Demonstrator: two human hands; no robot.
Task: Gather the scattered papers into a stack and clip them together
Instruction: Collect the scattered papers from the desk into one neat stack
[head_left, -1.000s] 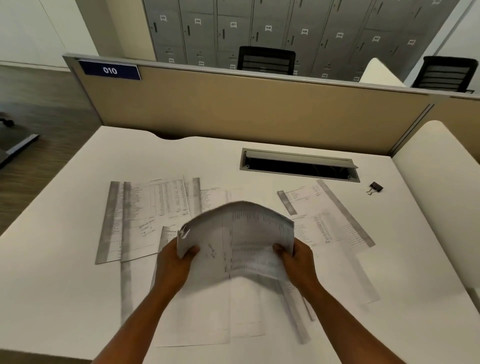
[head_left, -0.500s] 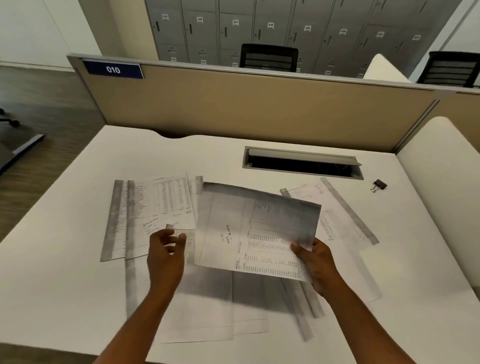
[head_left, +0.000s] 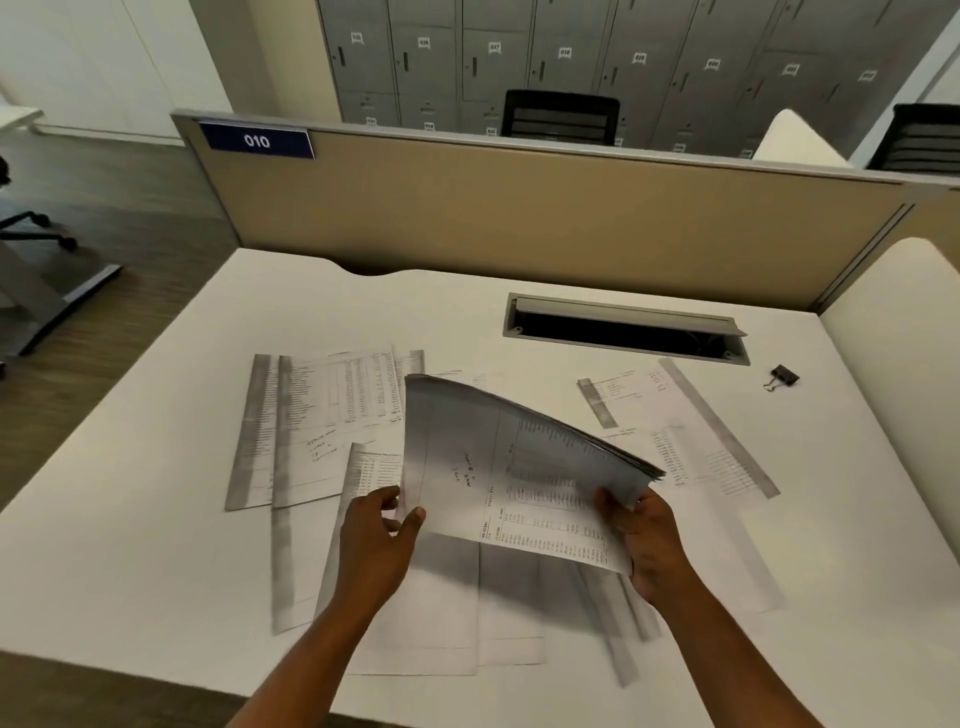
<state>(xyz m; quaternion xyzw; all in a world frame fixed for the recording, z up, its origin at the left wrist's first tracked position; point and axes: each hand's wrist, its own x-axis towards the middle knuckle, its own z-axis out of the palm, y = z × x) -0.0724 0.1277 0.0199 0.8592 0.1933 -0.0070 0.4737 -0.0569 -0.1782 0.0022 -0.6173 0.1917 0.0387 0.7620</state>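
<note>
**Mid-gather: partial stack in hand, loose sheets still out**

Currently the right hand (head_left: 644, 540) is gripping the held stack (head_left: 519, 467) at its near right corner, thumb on top, fingers underneath. Left hand (head_left: 376, 540) is sitting at the stack's near left corner, thumb and fingers loosely curled beside the edge; can't tell if it's actually pinching the paper or just touching it.

Stack is hovering above the worktop (head_left: 130, 545), tilted, far edge raised, right edge fanning slightly so several sheets are showing. Top sheet is carrying printed table columns plus a short handwritten note, grey copier band along one side.

For doing this step well, my read: get the left hand closing on the opposite edge, then be tapping the stack on the worktop to square it before adding more. Fanned edge is looking likely to slip if held one-handed.

Under the hands, loose sheets (head_left: 426, 613) are lying overlapped near the front edge. Further out, left sheets (head_left: 311, 426) are lying overlapped, and right sheets (head_left: 691, 441) are lying skewed. Beyond those, the binder clip (head_left: 783, 376) is sitting alone near the far right, well apart from all paper, not yet used.
</note>
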